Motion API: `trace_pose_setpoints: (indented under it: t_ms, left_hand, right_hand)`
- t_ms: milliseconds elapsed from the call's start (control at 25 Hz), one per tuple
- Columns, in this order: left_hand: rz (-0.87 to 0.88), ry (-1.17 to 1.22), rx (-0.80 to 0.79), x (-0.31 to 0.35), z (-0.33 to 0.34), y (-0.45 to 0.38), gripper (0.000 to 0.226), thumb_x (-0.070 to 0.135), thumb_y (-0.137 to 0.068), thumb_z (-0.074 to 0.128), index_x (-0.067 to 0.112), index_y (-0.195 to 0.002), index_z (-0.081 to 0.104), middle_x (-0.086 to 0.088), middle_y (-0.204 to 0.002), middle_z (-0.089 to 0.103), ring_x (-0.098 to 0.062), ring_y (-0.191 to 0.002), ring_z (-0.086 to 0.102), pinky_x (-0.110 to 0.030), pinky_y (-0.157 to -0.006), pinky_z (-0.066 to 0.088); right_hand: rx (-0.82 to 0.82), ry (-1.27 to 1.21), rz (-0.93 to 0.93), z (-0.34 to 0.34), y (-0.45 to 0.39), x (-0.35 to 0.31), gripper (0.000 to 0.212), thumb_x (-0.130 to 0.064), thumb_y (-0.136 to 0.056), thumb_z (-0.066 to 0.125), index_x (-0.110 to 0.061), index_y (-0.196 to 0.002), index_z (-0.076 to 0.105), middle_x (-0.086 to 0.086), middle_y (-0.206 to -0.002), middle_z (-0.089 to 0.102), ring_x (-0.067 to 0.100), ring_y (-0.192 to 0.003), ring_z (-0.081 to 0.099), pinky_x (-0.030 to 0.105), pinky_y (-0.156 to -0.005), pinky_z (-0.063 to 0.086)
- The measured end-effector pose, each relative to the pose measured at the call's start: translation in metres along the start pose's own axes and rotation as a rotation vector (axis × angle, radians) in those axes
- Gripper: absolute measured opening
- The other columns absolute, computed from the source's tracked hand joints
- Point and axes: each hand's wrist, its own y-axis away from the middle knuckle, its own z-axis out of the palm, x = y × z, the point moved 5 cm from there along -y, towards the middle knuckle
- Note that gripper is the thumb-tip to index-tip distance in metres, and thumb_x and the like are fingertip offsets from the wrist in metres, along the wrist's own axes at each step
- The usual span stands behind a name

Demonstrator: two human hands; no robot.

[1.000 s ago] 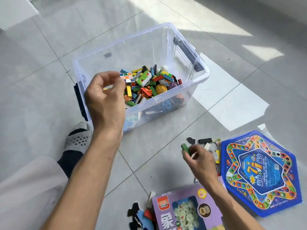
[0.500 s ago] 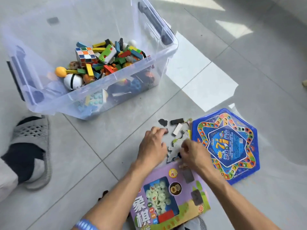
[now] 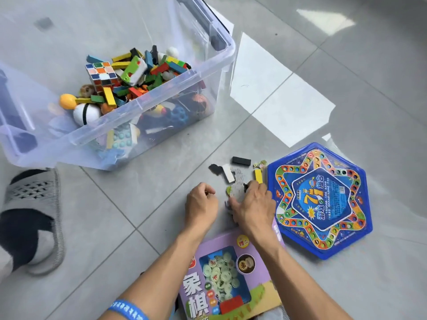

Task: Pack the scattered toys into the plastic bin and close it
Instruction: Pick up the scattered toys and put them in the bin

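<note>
Grey slipper (image 3: 34, 218) at 9 o'clock. Clear bin (image 3: 147, 105) at 10–11 o'clock, lidless, holds blocks, cube (image 3: 101, 76), balls. Our left hand (image 3: 201, 205) at centre, fingers curled on the floor; contents, we cannot tell. Our right hand (image 3: 253, 207) grasps grey puzzle pieces (image 3: 238, 185) just beside it. Loose blocks (image 3: 241, 160) at 12 o'clock of hands. Purple box (image 3: 221, 278) at 6 o'clock, blue board (image 3: 323, 199) at 3 o'clock.

Both forearms bare, no sleeves. Left wrist wore blue wristband (image 3: 128, 308) with pale printed lettering, illegible. Left hand (image 3: 201, 205) and right hand (image 3: 253, 205) ungloved, no rings seen. Foot in black sock (image 3: 22, 229) with pale patch, inside grey perforated slipper (image 3: 38, 191).
</note>
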Motion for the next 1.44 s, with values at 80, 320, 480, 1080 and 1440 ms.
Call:
trace_pose_setpoints:
  t_ms: [80,320,480,1080,1440]
  left_hand:
    - [-0.145,0.151,0.047,0.0,-0.008,-0.003,0.021,0.005,-0.079,0.044,0.013,-0.073,0.063,-0.014,-0.089,0.07,-0.032,-0.077,0.056,-0.028,-0.064,0.04]
    - [0.173,-0.335,0.093,0.042,-0.016,-0.031,0.031,0.028,-0.082,0.061,0.022,-0.112,0.057,-0.005,-0.109,0.054,-0.034,-0.091,0.062,-0.035,-0.077,0.046]
    - [0.157,-0.371,0.126,0.02,-0.019,-0.045,0.033,0.038,-0.084,0.069,0.018,-0.107,0.056,-0.007,-0.11,0.053,-0.033,-0.093,0.062,-0.036,-0.077,0.047]
    - [0.262,-0.44,0.09,0.0,-0.018,-0.03,0.033,0.031,-0.082,0.07,0.024,-0.111,0.057,0.001,-0.113,0.053,-0.024,-0.095,0.063,-0.033,-0.078,0.049]
    - [0.241,-0.145,0.186,0.016,-0.018,-0.017,0.022,0.009,-0.084,0.049,0.021,-0.103,0.049,-0.006,-0.082,0.065,-0.033,-0.081,0.06,-0.035,-0.068,0.043]
  right_hand:
    - [-0.054,-0.119,0.023,0.008,-0.004,0.0,0.05,-0.044,-0.072,0.071,-0.018,-0.111,0.054,0.006,-0.116,0.052,0.028,-0.105,0.047,0.041,-0.085,0.04]
    - [-0.215,-0.611,0.066,0.007,-0.005,0.005,0.03,-0.022,-0.07,0.074,-0.021,-0.075,0.045,-0.005,-0.073,0.051,0.017,-0.065,0.05,0.03,-0.056,0.041]
    - [-0.191,-1.042,0.107,-0.011,-0.011,0.017,0.019,-0.008,-0.081,0.073,-0.013,-0.093,0.06,0.001,-0.083,0.062,0.011,-0.065,0.057,0.02,-0.054,0.047]
    - [0.034,-0.163,-0.181,-0.021,-0.081,-0.023,0.011,-0.018,-0.085,0.058,-0.014,-0.093,0.051,0.007,-0.099,0.052,0.029,-0.084,0.05,0.037,-0.063,0.042]
    - [-0.045,-0.834,0.033,-0.029,-0.023,0.013,0.023,-0.026,-0.08,0.074,-0.024,-0.094,0.056,-0.007,-0.09,0.064,0.015,-0.08,0.06,0.036,-0.069,0.051]
